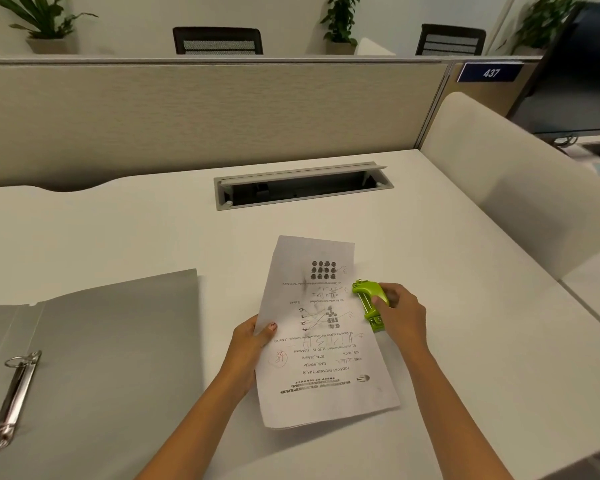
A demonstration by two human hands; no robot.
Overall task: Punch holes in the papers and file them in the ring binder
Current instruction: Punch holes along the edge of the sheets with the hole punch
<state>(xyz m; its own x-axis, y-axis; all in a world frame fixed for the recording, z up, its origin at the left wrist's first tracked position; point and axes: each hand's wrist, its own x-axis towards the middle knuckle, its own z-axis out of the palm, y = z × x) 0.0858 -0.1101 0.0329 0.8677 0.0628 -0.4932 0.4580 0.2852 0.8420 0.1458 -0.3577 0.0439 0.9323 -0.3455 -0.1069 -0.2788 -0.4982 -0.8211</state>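
Fingers of the left hand (248, 344) curl under the left edge of the printed paper (321, 336) with the thumb pressed on top, pinching the sheet, while the right hand (399, 315) closes around the green hole punch (368, 303), which sits on the white desk (465, 358) touching the paper's right edge. Well to the left lies the grey ring binder (111, 341), open flat with its metal rings (13, 396) closed, and beyond the paper an open cable tray (302, 185) is set into the desk before the beige partition (187, 112)
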